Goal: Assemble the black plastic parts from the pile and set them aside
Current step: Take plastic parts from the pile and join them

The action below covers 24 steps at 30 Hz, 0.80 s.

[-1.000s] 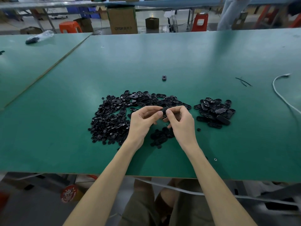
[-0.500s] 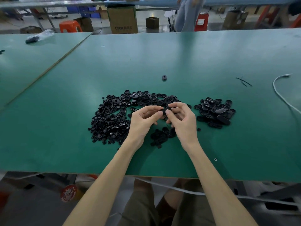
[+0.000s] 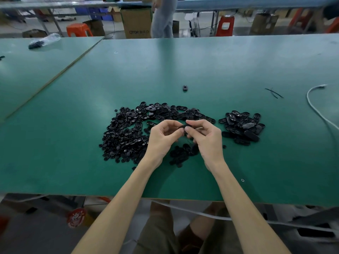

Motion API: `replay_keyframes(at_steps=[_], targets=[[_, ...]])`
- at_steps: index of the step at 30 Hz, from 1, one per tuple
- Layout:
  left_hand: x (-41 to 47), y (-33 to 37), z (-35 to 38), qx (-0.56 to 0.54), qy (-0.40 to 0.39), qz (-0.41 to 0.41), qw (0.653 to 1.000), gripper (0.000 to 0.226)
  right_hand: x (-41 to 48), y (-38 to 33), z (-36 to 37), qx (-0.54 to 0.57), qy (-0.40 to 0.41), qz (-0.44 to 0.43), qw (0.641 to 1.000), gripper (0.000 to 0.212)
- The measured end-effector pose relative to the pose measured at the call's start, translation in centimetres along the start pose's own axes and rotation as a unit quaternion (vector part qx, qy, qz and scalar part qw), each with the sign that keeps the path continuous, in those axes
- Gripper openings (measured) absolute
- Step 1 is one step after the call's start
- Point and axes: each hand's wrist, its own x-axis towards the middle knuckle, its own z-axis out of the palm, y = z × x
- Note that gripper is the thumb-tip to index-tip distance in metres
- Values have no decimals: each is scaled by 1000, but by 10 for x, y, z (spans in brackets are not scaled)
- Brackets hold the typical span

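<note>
Both hands pinched one black plastic part above the pile: left hand on its left end, right hand on its right. Part looked light, stiff, likely slippery; best held by the edges. Finished heap lay right.

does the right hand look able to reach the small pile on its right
Probably yes: the small pile lies close beside the right hand, with nothing standing between them. But it and the left hand both pinch a black part, so its fingers are busy.
</note>
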Motion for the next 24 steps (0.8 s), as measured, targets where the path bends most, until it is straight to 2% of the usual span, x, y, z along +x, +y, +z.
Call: replay_keyframes(at_steps=[24], targets=[[0,0,0,10,12,-5,1000,13,0,-1,1,-11,-14,-8,1000,22]])
